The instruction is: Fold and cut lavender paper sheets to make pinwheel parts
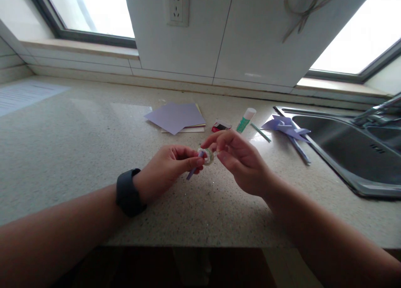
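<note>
My left hand (175,162) is closed around a thin purple paper stick (191,174) and a small roll of clear tape (209,156), both held just above the counter. Close against the roll's right side is my right hand (239,160), its forefinger reaching over the top. Its thumb and fingers are curled together at what looks like the loose end of the tape, though the grip is partly hidden. Beyond the hands stand a glue stick (246,120) with a white cap and a small red and black box (221,126).
Purple paper sheets (175,117) lie stacked at the back. A green paper stick (261,132) and a purple paper pinwheel (286,127) rest near the steel sink (332,171) on the right. At far left is a printed sheet (28,94). The counter's front edge runs below my forearms.
</note>
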